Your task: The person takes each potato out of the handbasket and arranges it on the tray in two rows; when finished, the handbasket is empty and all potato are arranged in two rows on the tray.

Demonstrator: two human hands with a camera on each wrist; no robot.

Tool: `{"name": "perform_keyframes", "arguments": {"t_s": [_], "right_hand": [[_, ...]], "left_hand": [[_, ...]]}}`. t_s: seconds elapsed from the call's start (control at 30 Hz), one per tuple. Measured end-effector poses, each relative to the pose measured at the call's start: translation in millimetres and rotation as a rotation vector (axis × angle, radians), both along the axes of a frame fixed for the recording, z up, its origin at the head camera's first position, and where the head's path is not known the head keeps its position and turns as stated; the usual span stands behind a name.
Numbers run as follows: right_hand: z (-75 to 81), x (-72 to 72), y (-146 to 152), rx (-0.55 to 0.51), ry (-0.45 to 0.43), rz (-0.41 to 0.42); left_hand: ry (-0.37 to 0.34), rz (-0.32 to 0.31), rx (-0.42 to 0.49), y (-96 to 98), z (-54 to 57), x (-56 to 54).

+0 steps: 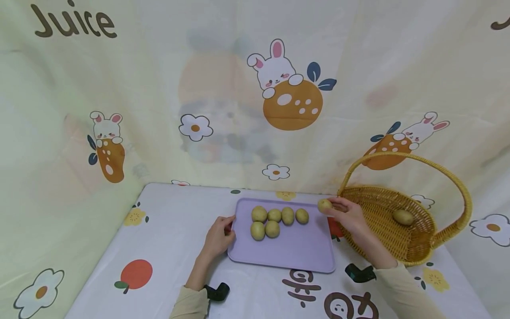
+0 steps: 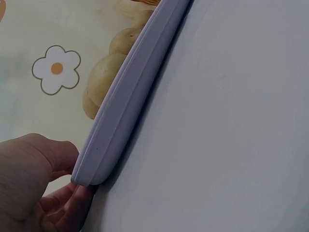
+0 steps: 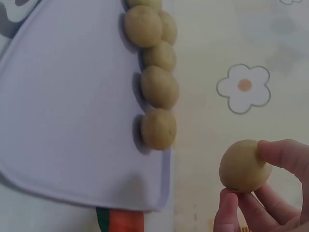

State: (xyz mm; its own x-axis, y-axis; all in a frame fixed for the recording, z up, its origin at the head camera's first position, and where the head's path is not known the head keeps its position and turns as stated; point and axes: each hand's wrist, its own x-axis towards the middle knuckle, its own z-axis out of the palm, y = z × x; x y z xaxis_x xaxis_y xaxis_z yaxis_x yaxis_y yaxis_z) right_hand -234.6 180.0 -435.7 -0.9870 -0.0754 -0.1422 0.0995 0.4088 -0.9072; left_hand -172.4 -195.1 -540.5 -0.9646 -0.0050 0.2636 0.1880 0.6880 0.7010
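Note:
Between the thumb and fingertips of my right hand [image 1: 350, 217] is a small round potato [image 3: 245, 166], held above the right end of the tray. The lilac tray [image 1: 295, 254] lies on the table with several potatoes [image 1: 287, 216] in two rows toward its back left. My left hand [image 1: 218, 237] grips the tray's left edge; in the left wrist view its thumb [image 2: 63, 155] meets the rim and its fingers curl below. One more potato [image 1: 403, 217] lies inside the wicker basket [image 1: 382, 197], just right of my right hand.
The basket's tall arched handle [image 1: 464, 199] rises at the right of the table. A printed cloth [image 1: 159, 248] covers the tabletop, and a printed curtain [image 1: 223, 88] hangs behind. Dark straps [image 1: 218, 292] show at both wrists.

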Motion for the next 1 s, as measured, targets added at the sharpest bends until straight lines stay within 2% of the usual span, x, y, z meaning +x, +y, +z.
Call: {"name": "perform_keyframes", "arguments": {"t_s": [0.23,0.43,0.73,1.0], "right_hand": [[-11.0,0.1,-13.9,0.001,-0.004,-0.001],[-24.7,1.4,-24.5,-0.013,0.038,0.022],[-41.9,7.4,-41.6,-0.094,0.031,-0.006],[-50.2,16.8,-53.5,-0.053,0.01,0.017]], "left_hand": [[-0.008,0.0,0.01,0.5,1.3,0.3],[-0.013,0.002,0.012,0.7,1.8,0.4],[-0.008,0.001,0.011,0.2,1.7,0.5],[-0.012,-0.003,0.02,0.2,1.2,0.2]]}}
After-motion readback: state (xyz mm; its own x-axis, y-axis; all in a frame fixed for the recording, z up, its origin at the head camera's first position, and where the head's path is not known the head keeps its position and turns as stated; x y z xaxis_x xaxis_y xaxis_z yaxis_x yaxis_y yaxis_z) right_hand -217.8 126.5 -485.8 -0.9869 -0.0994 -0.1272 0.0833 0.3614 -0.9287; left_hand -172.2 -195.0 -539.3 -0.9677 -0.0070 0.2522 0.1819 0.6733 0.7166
